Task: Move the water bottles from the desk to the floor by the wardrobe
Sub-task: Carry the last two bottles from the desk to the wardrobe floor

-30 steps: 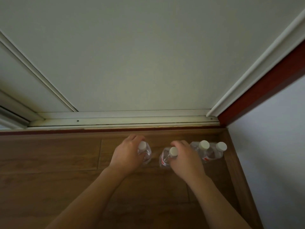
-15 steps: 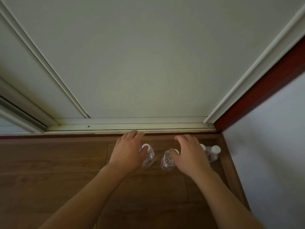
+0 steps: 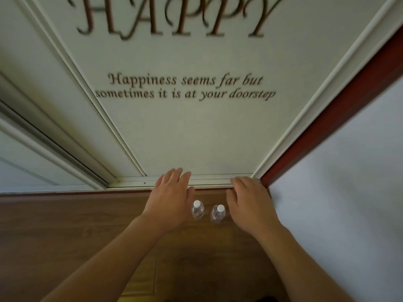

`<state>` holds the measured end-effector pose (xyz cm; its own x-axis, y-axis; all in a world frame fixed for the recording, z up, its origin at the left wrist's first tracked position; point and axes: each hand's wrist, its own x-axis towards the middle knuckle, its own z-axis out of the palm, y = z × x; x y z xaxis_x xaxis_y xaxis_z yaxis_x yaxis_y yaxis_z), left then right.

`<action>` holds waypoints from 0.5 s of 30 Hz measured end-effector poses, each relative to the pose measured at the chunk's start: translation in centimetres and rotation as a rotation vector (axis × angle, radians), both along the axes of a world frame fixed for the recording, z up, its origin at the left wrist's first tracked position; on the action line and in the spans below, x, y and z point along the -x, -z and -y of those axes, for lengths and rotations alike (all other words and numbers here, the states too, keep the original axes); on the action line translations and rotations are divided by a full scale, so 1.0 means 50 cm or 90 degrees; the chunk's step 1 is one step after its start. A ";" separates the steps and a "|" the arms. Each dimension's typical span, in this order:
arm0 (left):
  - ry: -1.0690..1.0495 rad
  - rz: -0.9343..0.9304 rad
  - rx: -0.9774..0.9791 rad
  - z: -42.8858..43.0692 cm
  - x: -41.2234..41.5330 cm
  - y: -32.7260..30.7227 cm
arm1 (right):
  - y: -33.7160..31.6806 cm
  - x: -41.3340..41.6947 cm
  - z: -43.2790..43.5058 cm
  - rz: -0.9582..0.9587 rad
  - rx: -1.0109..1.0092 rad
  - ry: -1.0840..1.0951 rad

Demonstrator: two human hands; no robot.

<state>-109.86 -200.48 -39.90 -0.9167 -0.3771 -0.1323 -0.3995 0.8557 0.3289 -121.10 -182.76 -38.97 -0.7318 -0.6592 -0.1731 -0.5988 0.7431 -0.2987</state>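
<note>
**Two bottles down by the wardrobe, both hands empty**

Two water bottles visible, white caps, both upright on the wood floor [image 3: 65, 225], side by side at 12 o'clock from me, close to the wardrobe door [image 3: 185, 131] track. Left bottle [image 3: 198, 210], right bottle [image 3: 217, 214]; small gap between them, not touching as far as I can tell.

My left hand [image 3: 172, 201] sits at 9 o'clock of the left bottle, fingers spread and loose, gripping nothing. My right hand [image 3: 250, 203] is at 3 o'clock of the right bottle, same state: fingers apart, holding nothing. Neither palm appears to touch a bottle.

Step in hand, my read: release and clear. To do it well, lift straight up and back toward 6 o'clock, keep thumbs away from the caps, no sideways sweep. These look light and tippy.

Count: 2 bottles, 2 caps, 2 hands. My right hand covers the corner by the wall [image 3: 349, 182], so can't tell if more bottles stand there. Desk not in view, so remaining trips unknown.
</note>
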 end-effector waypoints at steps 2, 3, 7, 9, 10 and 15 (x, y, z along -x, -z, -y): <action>0.008 0.011 0.015 -0.001 -0.011 -0.109 | -0.104 -0.013 -0.004 -0.002 -0.011 -0.004; 0.012 0.015 0.022 -0.002 -0.016 -0.163 | -0.156 -0.019 -0.007 -0.002 -0.016 -0.007; 0.020 0.010 0.030 -0.008 -0.042 -0.374 | -0.357 -0.046 -0.019 -0.002 -0.011 -0.008; 0.026 -0.002 0.044 -0.013 -0.056 -0.469 | -0.449 -0.059 -0.025 -0.013 -0.003 -0.006; 0.029 -0.010 0.053 -0.017 -0.064 -0.513 | -0.490 -0.066 -0.029 -0.021 0.001 -0.007; 0.025 -0.056 0.095 -0.036 -0.098 -0.684 | -0.658 -0.097 -0.054 -0.066 0.017 -0.001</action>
<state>-104.96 -198.66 -5.71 -0.9364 -0.3509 0.0048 -0.3406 0.9119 0.2290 -116.23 -180.04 -6.05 -0.7434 -0.6642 -0.0783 -0.6293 0.7344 -0.2542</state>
